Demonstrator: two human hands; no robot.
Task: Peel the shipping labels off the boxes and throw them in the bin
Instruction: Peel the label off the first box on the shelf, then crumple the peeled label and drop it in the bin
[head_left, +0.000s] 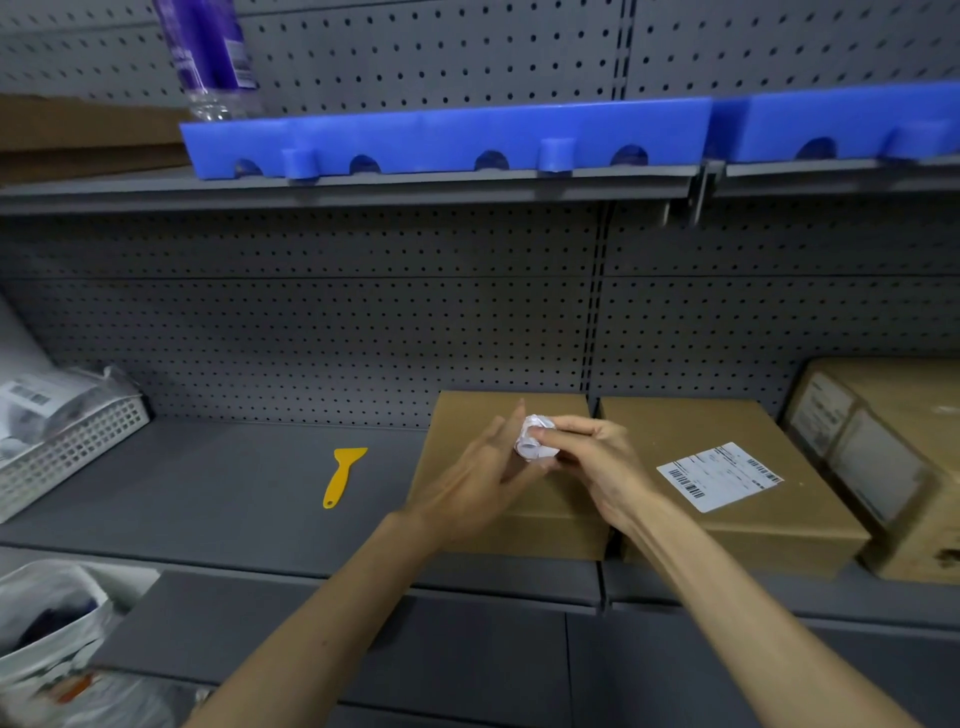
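Balling up a peeled label (535, 439) over the left box (498, 499)

My right hand (592, 457) is pinching the wad; my left hand (478, 480) is lying flat against it; yellow scraper (340, 475) sitting at 9 o'clock; barcoded shipping label (719, 475) at 3 o'clock, print unreadable.

You get one wide head-worn view, looking forward and slightly down at the grey shelf (218, 499) from close range (edges visibly bowed).
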